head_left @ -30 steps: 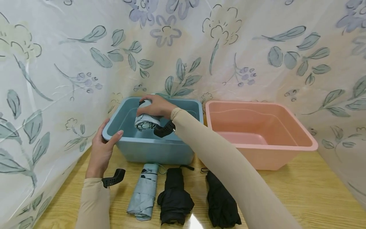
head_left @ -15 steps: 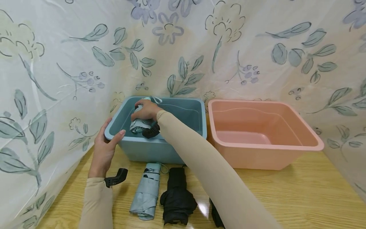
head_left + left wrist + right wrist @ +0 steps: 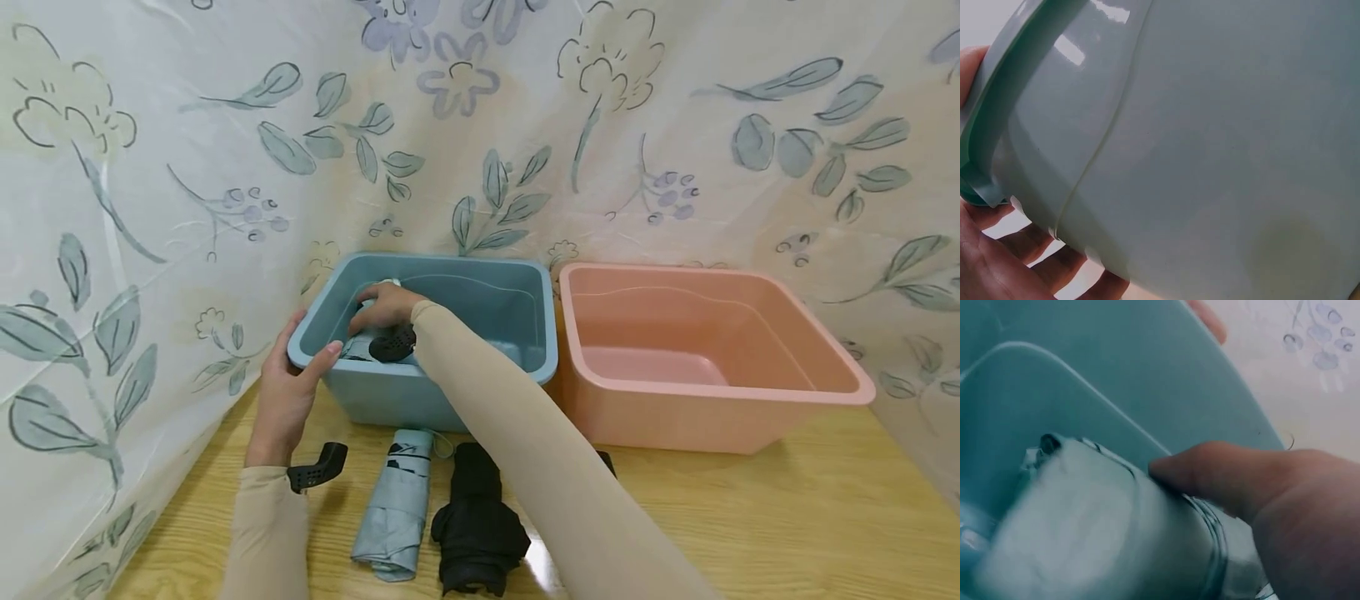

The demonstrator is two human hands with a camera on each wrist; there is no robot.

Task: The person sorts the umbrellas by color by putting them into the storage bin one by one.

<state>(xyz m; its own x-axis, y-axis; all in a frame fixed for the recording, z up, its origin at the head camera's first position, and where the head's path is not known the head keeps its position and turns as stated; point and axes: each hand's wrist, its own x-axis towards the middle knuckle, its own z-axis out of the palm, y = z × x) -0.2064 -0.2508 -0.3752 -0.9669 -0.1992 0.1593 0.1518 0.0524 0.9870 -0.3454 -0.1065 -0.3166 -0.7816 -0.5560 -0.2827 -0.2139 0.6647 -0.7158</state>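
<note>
My right hand (image 3: 384,307) reaches down inside the blue plastic bin (image 3: 420,398) and holds a folded light-blue umbrella (image 3: 1097,519). In the right wrist view the thumb lies along the rolled fabric, near the bin's inner wall; the other fingers are hidden there. At the bin's front left corner my left hand (image 3: 283,404) grips the rim, thumb over the edge and fingers round the outside. Another folded light-blue umbrella (image 3: 395,508) lies on the table in front of the bin. Beside it is a folded black umbrella (image 3: 480,533).
A pink bin (image 3: 705,417) stands just right of the blue one. Behind both hangs a flowered cloth (image 3: 510,108), which also runs along the left side. My right forearm mostly covers another black thing (image 3: 607,461) on the wooden table (image 3: 750,517).
My right hand has lowered the light-blue umbrella deeper into the blue bin, moving slightly left relative to it. The left hand keeps its place on the rim. The head view has shifted slightly.
</note>
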